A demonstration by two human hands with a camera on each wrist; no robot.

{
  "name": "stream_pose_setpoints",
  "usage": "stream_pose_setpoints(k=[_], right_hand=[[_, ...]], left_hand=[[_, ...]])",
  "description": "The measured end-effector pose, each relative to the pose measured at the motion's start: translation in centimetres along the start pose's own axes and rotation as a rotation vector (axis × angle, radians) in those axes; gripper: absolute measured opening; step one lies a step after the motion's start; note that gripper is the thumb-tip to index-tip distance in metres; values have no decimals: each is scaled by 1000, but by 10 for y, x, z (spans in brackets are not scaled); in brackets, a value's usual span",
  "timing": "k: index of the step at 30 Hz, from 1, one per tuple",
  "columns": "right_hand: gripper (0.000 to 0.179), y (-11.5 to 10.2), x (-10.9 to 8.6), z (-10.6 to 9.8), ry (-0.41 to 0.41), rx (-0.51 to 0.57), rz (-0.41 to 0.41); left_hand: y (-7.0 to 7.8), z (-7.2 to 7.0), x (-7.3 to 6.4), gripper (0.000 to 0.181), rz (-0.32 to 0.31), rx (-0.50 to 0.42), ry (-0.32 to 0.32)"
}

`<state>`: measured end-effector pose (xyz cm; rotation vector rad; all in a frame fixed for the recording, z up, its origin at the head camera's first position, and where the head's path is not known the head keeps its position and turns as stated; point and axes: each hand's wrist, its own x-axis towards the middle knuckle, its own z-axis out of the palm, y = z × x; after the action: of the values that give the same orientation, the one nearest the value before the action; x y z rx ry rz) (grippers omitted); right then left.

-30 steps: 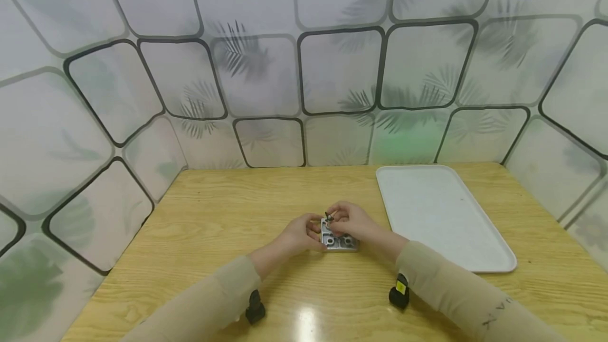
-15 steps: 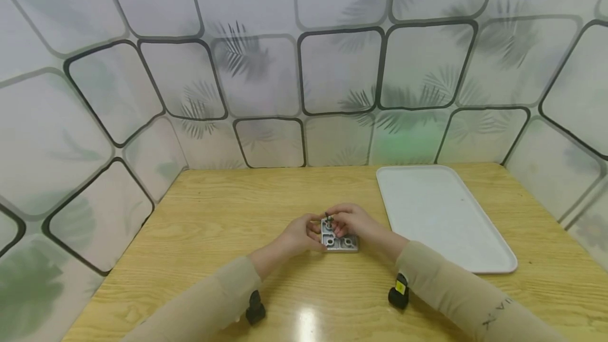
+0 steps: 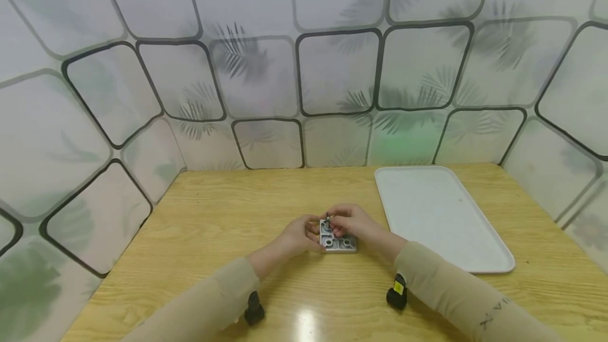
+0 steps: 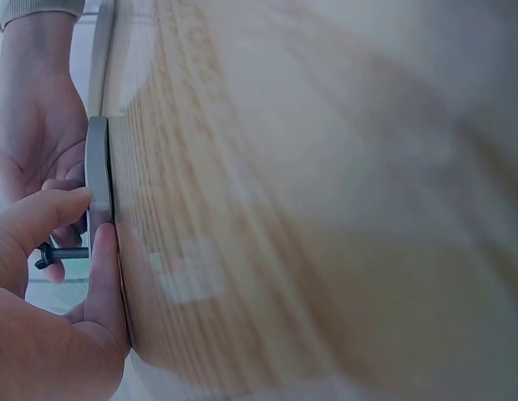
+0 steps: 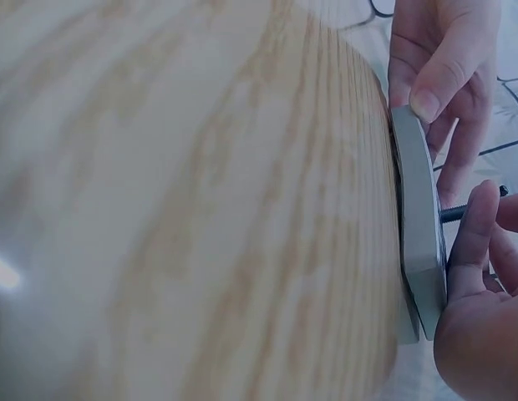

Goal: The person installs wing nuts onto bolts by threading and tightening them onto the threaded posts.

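Observation:
A small square metal plate (image 3: pixel 338 250) with round bosses and holes on its upper face lies on the wooden table. My left hand (image 3: pixel 300 235) grips its left edge, thumb at the near corner and fingers along the far side. A dark wing bolt (image 4: pixel 68 252) stands upright from the plate, its winged head up and its threaded shank showing. It is at the far-left hole in the head view. My right hand (image 3: pixel 351 220) pinches the bolt near its head, fingertips bent round it and covering the plate's far-right part.
A large white tray (image 3: pixel 439 220) lies on the table (image 3: pixel 228 199) at the right, beyond my right forearm. A patterned cloth wall (image 3: pixel 337 73) encloses the table at the back and sides. A black wrist camera (image 3: pixel 397 293) hangs under each sleeve.
My right fingers have shifted slightly around the bolt, and its winged head has turned. The left hand and plate hold their place; the head view has moved a little.

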<state>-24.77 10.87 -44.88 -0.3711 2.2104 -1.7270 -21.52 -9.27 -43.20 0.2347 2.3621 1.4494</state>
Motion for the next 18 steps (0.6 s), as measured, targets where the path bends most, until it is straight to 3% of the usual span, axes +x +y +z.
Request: stream_pose_setpoints(k=[7,18], right_hand=[[31,-4,-3,1,25,-35,3],[16,-5,-4,12,193,-48,83]], left_hand=[[-1,0,0,81,4,-4,-2],[-1,-1,0,81,-5,1,0]])
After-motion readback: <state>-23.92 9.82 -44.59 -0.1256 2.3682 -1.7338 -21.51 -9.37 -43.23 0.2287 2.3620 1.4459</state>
